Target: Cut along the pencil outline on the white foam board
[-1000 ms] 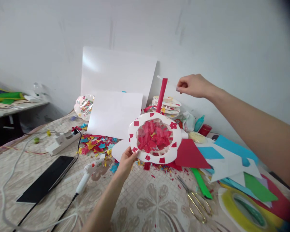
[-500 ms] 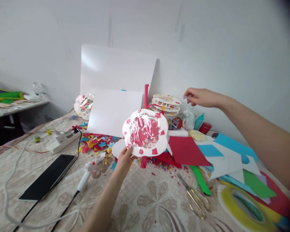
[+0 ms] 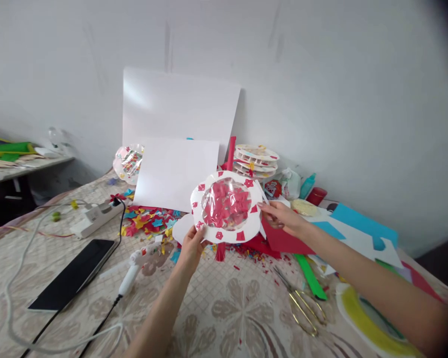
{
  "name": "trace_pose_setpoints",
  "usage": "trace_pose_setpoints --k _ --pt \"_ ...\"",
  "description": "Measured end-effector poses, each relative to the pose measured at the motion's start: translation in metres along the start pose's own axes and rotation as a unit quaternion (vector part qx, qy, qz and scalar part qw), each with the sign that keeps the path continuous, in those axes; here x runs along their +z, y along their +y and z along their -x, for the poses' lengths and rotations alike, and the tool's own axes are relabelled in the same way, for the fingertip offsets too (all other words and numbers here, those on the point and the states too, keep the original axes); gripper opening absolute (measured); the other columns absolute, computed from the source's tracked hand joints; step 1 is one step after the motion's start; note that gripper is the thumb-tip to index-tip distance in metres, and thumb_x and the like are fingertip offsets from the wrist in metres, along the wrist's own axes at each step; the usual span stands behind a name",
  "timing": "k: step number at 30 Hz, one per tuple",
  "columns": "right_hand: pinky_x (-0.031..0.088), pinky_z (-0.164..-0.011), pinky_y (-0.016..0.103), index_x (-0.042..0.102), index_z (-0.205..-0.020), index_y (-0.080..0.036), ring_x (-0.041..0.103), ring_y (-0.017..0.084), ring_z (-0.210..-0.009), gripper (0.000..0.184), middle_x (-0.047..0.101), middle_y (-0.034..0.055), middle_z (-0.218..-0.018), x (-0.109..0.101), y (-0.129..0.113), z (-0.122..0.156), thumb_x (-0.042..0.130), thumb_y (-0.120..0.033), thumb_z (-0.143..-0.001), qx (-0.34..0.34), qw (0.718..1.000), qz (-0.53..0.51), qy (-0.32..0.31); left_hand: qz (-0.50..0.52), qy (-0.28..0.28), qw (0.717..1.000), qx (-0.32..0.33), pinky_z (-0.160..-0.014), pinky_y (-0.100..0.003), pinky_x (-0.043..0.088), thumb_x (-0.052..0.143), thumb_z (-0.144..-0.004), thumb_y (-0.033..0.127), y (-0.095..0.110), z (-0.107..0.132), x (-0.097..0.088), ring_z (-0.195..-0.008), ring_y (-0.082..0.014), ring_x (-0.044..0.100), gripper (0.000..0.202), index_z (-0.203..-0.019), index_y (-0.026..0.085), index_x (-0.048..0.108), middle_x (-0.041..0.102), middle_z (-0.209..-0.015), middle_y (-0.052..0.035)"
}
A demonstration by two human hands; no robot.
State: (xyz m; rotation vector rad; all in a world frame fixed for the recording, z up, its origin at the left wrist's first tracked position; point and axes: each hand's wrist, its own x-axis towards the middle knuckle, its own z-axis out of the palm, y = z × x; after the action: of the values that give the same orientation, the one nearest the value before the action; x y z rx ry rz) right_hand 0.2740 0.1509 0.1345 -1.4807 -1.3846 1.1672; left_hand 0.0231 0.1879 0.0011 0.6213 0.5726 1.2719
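A white scalloped paper lantern (image 3: 198, 211) is held upright over the table, with a clear window showing red paper pieces inside. Small red flowers and patches dot its white rim, and a red tassel (image 3: 220, 252) hangs below. Behind its top rises a red strip (image 3: 231, 153). My left hand (image 3: 193, 247) is closed on the lower left edge, thumb in front. At the right edge, my right hand (image 3: 280, 215) has its fingers pinched together against the lantern. A narrow white edge or strip shows just above those fingers; which of the two I cannot tell.
White boards (image 3: 175, 171) lean against the wall behind. Scissors (image 3: 300, 303), a green-handled cutter (image 3: 309, 278) and a yellow tape roll (image 3: 369, 323) lie at right. A glue gun (image 3: 130, 278), black phone-like slab (image 3: 72, 273) and power strip (image 3: 97, 219) with cables occupy the left.
My right hand has come down and left from the air beside the stacked white rings to the lantern's right edge. The lantern has turned slightly; my left hand keeps its hold.
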Motion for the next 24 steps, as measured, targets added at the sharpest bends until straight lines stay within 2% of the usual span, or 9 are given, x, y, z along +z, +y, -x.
trace_pose_setpoints --k 3,7,11,14,18,22,24 --pt "0.009 -0.037 0.018 0.043 -0.061 -0.019 0.019 0.001 -0.037 0.053 0.038 -0.0084 -0.047 0.001 0.001 -0.001 0.077 -0.060 -0.063 -0.010 0.999 -0.041 0.012 0.009 0.006 1.000 0.000 -0.067 -0.026 0.052 0.086 -0.058 0.039 -0.002 -0.002 -0.001 -0.076 -0.0158 0.066 0.048 -0.095 0.018 0.067 0.072 -0.097 -0.0053" --pt "0.009 -0.036 0.019 0.044 -0.053 -0.018 0.021 0.001 -0.034 0.048 0.038 -0.0071 -0.043 -0.003 0.002 -0.004 0.078 -0.049 -0.063 -0.028 0.994 -0.100 0.047 0.028 0.025 0.999 -0.006 -0.076 -0.028 0.053 0.074 -0.073 0.047 -0.002 -0.007 -0.001 -0.089 -0.0168 0.067 0.041 -0.104 0.022 0.064 0.070 -0.110 -0.0052" --pt "0.011 -0.034 0.019 0.041 -0.056 -0.020 0.016 0.002 -0.033 0.042 0.037 -0.0085 -0.044 -0.025 -0.015 -0.022 0.072 -0.045 -0.068 -0.052 0.976 -0.177 0.120 0.034 0.023 0.998 -0.044 -0.078 -0.031 0.054 0.056 -0.088 0.047 0.000 -0.005 0.002 -0.091 -0.0184 0.068 0.035 -0.109 0.019 0.061 0.068 -0.115 -0.0098" --pt "0.014 -0.033 0.019 0.040 -0.063 -0.021 0.014 0.003 -0.033 0.036 0.037 -0.0098 -0.047 -0.051 -0.042 -0.049 0.064 -0.044 -0.077 -0.065 0.957 -0.223 0.176 0.031 0.019 0.996 -0.077 -0.072 -0.030 0.054 0.049 -0.093 0.039 -0.001 -0.001 0.006 -0.081 -0.0163 0.069 0.029 -0.106 0.016 0.062 0.070 -0.108 -0.0111" --pt "0.015 -0.032 0.019 0.035 -0.064 -0.022 0.014 0.004 -0.034 0.036 0.032 -0.0104 -0.048 -0.080 -0.072 -0.099 0.055 -0.039 -0.088 -0.069 0.933 -0.253 0.248 0.029 0.026 0.993 -0.108 -0.066 -0.026 0.053 0.048 -0.095 0.032 -0.006 0.002 0.008 -0.072 -0.0135 0.068 0.023 -0.101 0.015 0.062 0.072 -0.101 -0.0097" --pt "0.015 -0.032 0.018 0.039 -0.067 -0.021 0.015 0.004 -0.035 0.035 0.034 -0.0097 -0.051 -0.093 -0.083 -0.149 0.048 -0.040 -0.095 -0.073 0.918 -0.246 0.302 0.034 0.032 0.992 -0.120 -0.067 -0.024 0.053 0.052 -0.093 0.032 -0.009 0.001 0.005 -0.073 -0.0119 0.067 0.020 -0.100 0.016 0.062 0.072 -0.100 -0.0077" --pt "0.022 -0.033 0.017 0.047 -0.073 -0.018 0.022 0.004 -0.036 0.032 0.040 -0.0081 -0.055 -0.095 -0.083 -0.167 0.048 -0.040 -0.097 -0.091 0.916 -0.228 0.317 0.037 0.035 0.991 -0.125 -0.068 -0.023 0.053 0.052 -0.093 0.031 -0.009 0.001 0.004 -0.073 -0.0113 0.067 0.019 -0.101 0.016 0.062 0.072 -0.099 -0.0067"
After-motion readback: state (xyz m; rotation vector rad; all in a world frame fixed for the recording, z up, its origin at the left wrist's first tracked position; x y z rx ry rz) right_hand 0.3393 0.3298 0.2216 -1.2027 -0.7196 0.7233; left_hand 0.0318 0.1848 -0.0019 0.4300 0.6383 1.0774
